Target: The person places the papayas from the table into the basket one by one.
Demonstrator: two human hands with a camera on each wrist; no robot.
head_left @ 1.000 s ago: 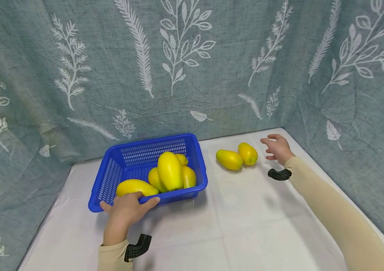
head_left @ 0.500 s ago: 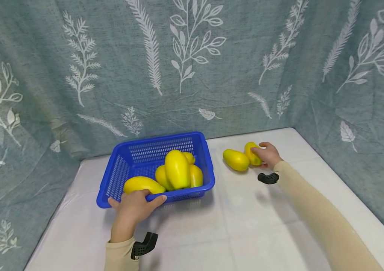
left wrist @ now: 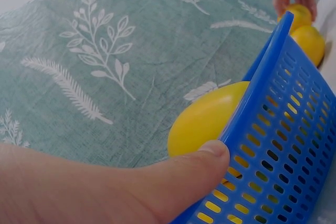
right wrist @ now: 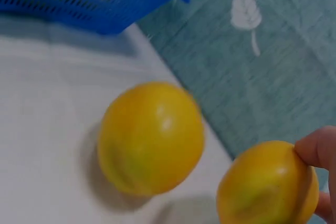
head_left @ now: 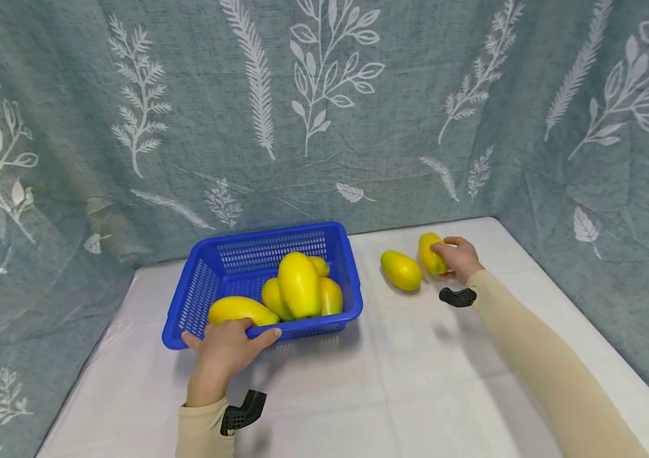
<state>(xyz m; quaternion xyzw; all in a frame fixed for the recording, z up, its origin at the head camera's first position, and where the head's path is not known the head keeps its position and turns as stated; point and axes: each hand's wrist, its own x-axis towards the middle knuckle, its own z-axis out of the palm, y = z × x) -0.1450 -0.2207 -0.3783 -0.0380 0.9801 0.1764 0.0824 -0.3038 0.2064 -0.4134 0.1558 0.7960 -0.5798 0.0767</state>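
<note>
My left hand (head_left: 227, 353) grips the near rim of a blue plastic basket (head_left: 204, 251). Its thumb lies outside the rim, and its fingers reach inside beside a yellow mango (head_left: 238, 310). Several more mangoes are heaped in the basket's right half, one large mango (head_left: 299, 285) on top. Over on the right, my right hand (head_left: 461, 259) holds a mango (head_left: 430, 253) by its right side. In the right wrist view a shadow shows below this held mango (right wrist: 268, 187). Just left of it, another mango (head_left: 401, 270) lies on the cloth, apart from the basket.
White cloth (head_left: 324, 394) covers the table. A grey-green curtain (head_left: 381, 178) with white leaf prints stands along the back and both sides, close behind the basket and the mangoes.
My right hand came left to the right-hand mango, took hold of it and drew it slightly away from its neighbour, which turned a little. My left hand stays on the basket rim.
</note>
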